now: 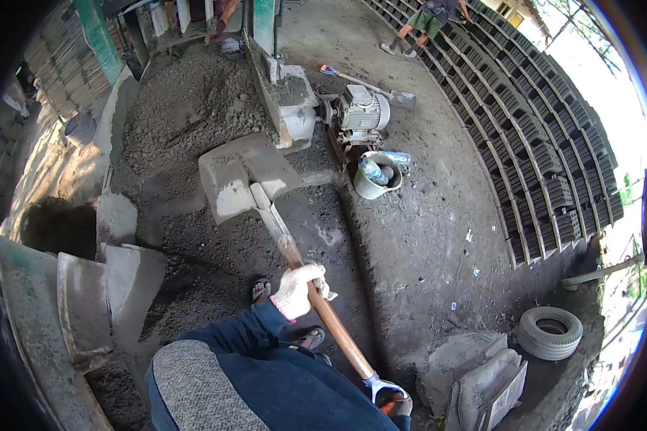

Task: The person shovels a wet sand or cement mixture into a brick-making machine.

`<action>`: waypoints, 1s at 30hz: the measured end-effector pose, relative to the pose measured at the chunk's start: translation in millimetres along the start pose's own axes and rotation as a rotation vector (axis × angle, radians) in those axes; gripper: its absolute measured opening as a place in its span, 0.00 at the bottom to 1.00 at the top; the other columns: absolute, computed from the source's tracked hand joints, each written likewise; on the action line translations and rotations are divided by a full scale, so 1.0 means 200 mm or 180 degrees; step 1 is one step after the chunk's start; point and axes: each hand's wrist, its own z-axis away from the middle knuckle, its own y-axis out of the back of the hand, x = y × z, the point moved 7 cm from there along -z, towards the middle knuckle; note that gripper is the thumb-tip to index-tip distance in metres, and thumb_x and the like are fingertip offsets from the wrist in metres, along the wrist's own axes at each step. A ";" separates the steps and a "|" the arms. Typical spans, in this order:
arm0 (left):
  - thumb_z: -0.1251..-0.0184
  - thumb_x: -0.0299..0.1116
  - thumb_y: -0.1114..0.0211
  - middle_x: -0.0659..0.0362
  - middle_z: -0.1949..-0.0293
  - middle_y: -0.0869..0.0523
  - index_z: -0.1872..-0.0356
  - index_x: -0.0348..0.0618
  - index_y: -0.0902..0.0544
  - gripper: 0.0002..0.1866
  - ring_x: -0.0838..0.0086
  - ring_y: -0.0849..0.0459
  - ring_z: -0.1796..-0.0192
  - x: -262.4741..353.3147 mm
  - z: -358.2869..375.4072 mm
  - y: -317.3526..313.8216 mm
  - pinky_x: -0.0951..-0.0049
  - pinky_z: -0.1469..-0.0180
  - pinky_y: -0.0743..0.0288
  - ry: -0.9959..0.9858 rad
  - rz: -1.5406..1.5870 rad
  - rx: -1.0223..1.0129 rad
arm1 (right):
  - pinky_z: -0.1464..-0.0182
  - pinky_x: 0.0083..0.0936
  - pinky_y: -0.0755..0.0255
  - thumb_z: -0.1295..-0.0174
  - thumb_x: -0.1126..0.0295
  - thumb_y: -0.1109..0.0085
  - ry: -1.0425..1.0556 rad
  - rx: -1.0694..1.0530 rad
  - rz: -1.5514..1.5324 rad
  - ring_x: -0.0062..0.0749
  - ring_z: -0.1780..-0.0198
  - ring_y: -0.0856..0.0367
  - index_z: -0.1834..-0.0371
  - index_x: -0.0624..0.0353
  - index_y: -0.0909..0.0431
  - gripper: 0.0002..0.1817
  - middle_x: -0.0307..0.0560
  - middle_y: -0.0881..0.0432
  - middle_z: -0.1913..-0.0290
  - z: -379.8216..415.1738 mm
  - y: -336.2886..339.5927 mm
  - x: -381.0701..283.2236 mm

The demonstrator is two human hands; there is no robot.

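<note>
My left hand (300,291), in a whitish work glove, is closed around the wooden shaft of a shovel (331,323). The broad metal blade points away from me, its face caked with grey material, over the ground beside a heap of dark, damp mix (194,100). Toward the bottom edge, the shovel's blue handle with an orange grip meets my right hand (402,406), which is in shadow and mostly cut off; it appears closed on the grip. My sandalled feet are below the shaft.
An electric motor (364,108) and a bucket (374,185) with plastic bottles stand right of the blade. Another shovel (402,98) lies behind. Racks of dark blocks (510,129) line the right, where a person (428,25) stands. A tire (550,333) and stacked slabs (474,381) are lower right.
</note>
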 end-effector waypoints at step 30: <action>0.29 0.67 0.45 0.47 0.59 0.12 0.59 0.38 0.15 0.35 0.54 0.14 0.51 1.06 -0.13 -0.74 0.47 0.46 0.21 -0.0795 -0.0343 -0.1966 | 0.61 0.32 0.22 0.30 0.52 0.42 0.7344 0.0911 0.1413 0.39 0.66 0.18 0.57 0.68 0.23 0.24 0.51 0.21 0.62 1.40 -1.16 -2.15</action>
